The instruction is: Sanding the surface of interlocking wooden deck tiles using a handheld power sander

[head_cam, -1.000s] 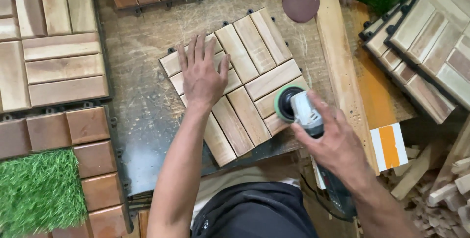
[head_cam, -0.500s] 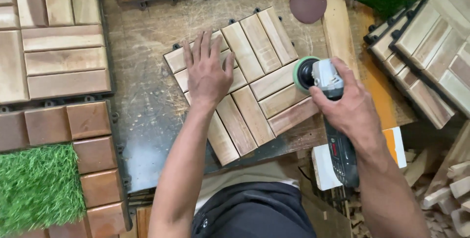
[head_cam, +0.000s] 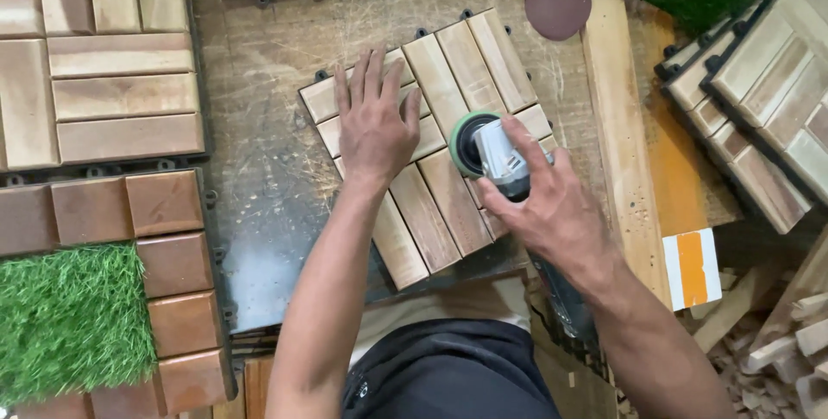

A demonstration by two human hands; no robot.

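Left hand flat, fingers spread, on pale slatted wooden tile (scuffed surface beneath); right hand fingers clenched round grey green-rimmed sander.

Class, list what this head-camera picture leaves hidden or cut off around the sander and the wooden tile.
- Sanding face of the sander: turned down onto the wooden tile, out of sight.
- Sander body: covered by the right hand.
- Tile slats under the left hand: hidden by palm and fingers.
- Grass tile: cut by the left edge.
- Sanding discs: cut by the top edge.
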